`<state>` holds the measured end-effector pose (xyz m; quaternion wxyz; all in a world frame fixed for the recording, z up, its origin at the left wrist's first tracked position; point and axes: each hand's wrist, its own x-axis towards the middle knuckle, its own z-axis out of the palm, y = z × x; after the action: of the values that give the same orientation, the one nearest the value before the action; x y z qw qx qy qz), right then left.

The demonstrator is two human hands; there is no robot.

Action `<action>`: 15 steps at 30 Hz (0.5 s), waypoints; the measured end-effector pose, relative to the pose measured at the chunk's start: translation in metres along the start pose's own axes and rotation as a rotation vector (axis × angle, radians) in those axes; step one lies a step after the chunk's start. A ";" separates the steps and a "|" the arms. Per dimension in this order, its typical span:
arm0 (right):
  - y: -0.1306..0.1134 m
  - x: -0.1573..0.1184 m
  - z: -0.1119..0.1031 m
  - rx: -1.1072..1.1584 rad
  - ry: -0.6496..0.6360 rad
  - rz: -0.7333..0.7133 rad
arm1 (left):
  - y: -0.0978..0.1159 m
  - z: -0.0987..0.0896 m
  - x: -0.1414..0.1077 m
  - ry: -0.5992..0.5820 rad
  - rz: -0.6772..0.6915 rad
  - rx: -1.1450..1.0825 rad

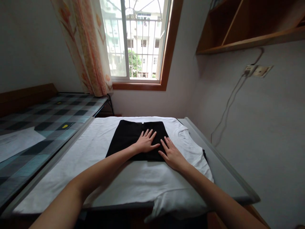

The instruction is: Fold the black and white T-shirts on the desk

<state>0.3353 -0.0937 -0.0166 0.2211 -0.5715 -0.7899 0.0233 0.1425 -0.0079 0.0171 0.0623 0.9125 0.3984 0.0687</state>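
Note:
A white T-shirt (95, 140) lies spread out on the table, its collar towards the right side. On top of it rests a flat black piece (124, 136), roughly rectangular, with a small notch in its far edge; I cannot tell whether it is cloth or board. My left hand (146, 142) lies flat on the middle of this black piece, fingers spread. Close beside it, my right hand (172, 154) is also open, its fingertips on the black piece's right side and its palm near the shirt. Part of the shirt hangs over the table's near edge.
The grey table (226, 171) runs close to the right wall, where a cord (230, 101) hangs from a socket (250, 70). To the left stands a bed with a checked cover (71, 109) and a paper sheet (19, 141). A barred window and a curtain (88, 47) are ahead.

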 end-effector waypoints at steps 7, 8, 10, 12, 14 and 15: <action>0.016 0.013 -0.017 0.262 0.163 0.233 | -0.024 -0.011 -0.045 0.097 0.066 -0.013; 0.020 0.020 -0.020 0.297 0.150 0.330 | -0.027 -0.012 -0.051 0.084 0.075 -0.026; 0.027 0.035 -0.026 0.378 0.083 0.511 | -0.031 -0.012 -0.063 0.057 0.099 -0.042; 0.030 0.050 -0.030 0.494 0.014 0.635 | -0.032 -0.010 -0.069 0.049 0.119 -0.043; 0.029 0.062 -0.031 0.626 -0.008 0.701 | -0.031 -0.007 -0.072 0.070 0.122 -0.044; 0.027 0.066 -0.031 0.683 -0.005 0.721 | -0.031 -0.006 -0.073 0.084 0.119 -0.049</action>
<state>0.3542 -0.0306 0.0247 0.3717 -0.7032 -0.4898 0.3570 0.0706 -0.0402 0.0128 0.0638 0.9291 0.3438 0.1202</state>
